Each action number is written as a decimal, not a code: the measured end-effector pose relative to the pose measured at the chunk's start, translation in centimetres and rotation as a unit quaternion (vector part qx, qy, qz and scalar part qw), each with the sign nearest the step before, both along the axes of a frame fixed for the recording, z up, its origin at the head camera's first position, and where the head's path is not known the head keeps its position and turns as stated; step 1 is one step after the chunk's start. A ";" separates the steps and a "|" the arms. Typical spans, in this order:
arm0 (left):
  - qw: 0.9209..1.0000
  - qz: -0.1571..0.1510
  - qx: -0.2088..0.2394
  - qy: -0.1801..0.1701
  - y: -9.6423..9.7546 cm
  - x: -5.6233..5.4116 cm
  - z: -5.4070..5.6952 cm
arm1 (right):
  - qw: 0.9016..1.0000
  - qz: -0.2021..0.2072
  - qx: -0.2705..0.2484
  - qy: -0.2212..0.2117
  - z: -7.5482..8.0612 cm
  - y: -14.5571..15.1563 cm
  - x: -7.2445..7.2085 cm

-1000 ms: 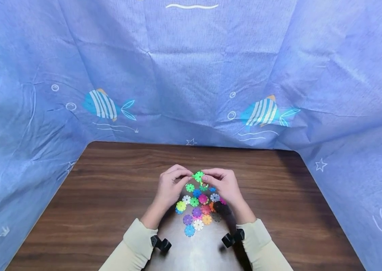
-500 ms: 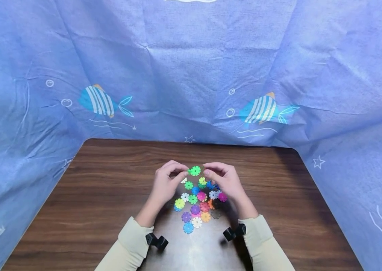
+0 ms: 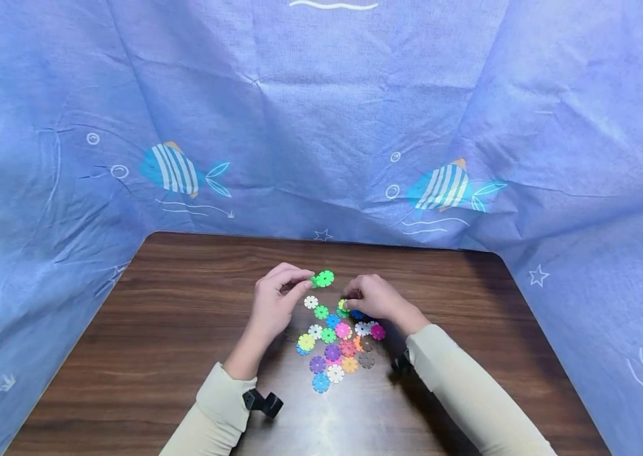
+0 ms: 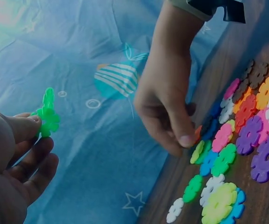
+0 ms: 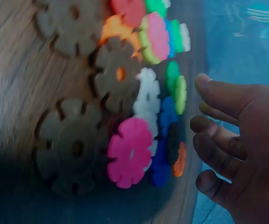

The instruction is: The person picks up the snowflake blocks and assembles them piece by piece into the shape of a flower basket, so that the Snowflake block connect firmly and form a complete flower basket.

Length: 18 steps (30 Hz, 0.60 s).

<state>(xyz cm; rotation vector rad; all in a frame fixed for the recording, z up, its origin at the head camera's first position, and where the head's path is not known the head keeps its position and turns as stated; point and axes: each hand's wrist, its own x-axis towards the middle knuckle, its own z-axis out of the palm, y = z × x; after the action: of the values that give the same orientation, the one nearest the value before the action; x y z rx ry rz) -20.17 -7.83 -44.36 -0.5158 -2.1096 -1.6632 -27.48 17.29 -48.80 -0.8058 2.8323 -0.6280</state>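
Between thumb and fingertips my left hand [image 3: 274,297] pinches joined green notched plastic discs [image 3: 325,278], raised over the far side of the pile. In the left wrist view, two of these green discs [image 4: 49,119] sit at an angle to each other. My right hand [image 3: 377,297] hovers at the back right of the pile, fingers loosely bent and holding nothing. Its thumb tip is close to a small yellow disc [image 5: 181,94] beside a green disc [image 5: 172,77] in the right wrist view. Blue discs [image 5: 160,158] lie just below the fingers there, with an orange disc [image 5: 180,159].
Loose notched discs spread over the brown wooden table [image 3: 196,329]: a purple disc [image 3: 318,365], a pink disc [image 3: 377,331], a white disc [image 3: 335,373], a light blue disc [image 3: 321,382] and several others. A blue fish-print cloth [image 3: 310,126] hangs behind the table.
My right hand has let go of the green discs and moved down toward the pile's back right. My left hand keeps the green discs and has shifted slightly left and away.
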 end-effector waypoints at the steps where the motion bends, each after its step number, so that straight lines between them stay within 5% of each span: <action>1: 1.000 0.000 0.000 0.004 0.0 0.0 0.0 | 1.000 0.005 0.015 0.002 -0.2 0.0 -0.1; 6: 1.000 0.000 0.004 0.014 0.2 0.0 0.1 | 0.999 0.014 0.046 0.005 -0.5 -0.2 -0.3; 10: 1.000 0.001 0.001 0.014 0.3 0.1 0.2 | 1.000 0.005 0.014 0.007 -0.3 -0.1 -0.3; 14: 1.000 0.006 -0.010 0.013 0.3 0.2 0.1 | 0.995 -0.024 -0.099 -0.008 0.8 0.4 0.1; 18: 1.000 0.008 -0.016 0.007 0.3 0.2 0.0 | 0.964 -0.071 -0.256 -0.012 2.5 0.7 1.3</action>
<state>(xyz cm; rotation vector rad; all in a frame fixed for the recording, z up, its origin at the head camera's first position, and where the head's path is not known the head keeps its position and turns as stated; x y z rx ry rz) -19.96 -7.57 -44.36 -0.5189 -2.1281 -1.6138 -26.16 17.98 -46.32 -0.6473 2.7486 -1.4185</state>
